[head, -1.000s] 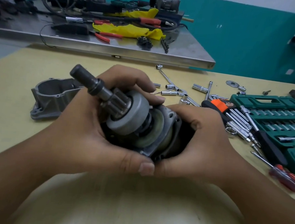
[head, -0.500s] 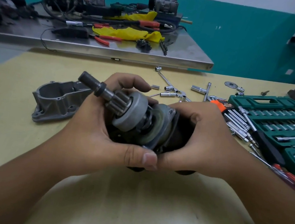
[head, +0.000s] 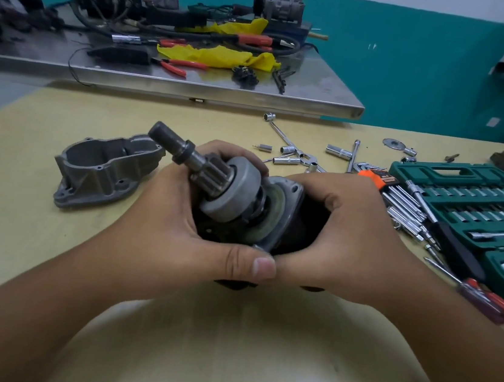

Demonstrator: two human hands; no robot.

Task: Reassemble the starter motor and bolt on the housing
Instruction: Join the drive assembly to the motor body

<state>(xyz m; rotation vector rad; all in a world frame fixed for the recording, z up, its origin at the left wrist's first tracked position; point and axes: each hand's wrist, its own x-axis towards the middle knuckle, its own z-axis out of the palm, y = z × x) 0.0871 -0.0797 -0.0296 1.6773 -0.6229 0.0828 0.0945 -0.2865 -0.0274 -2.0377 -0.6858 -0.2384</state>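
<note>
The starter motor (head: 237,195) is held over the yellow table, its dark shaft and pinion gear pointing up and to the left. My left hand (head: 172,232) grips the drive end, fingers curled behind the grey clutch drum, thumb across the front. My right hand (head: 343,240) grips the black motor body, most of which it hides. The two thumbs nearly touch below the motor. The grey cast housing (head: 101,169) lies on the table to the left, open side up, apart from both hands.
A green socket set case (head: 477,205) lies open at the right, with hex keys (head: 401,209), a black-handled driver and a red-handled screwdriver (head: 485,298) beside it. Loose sockets and a T-wrench (head: 293,151) are scattered behind the hands. A cluttered steel bench (head: 224,92) stands beyond.
Both hands, still gripping the motor, sit slightly lower and closer to the table than a second ago. The shaft stays tilted up-left. The housing has not moved.
</note>
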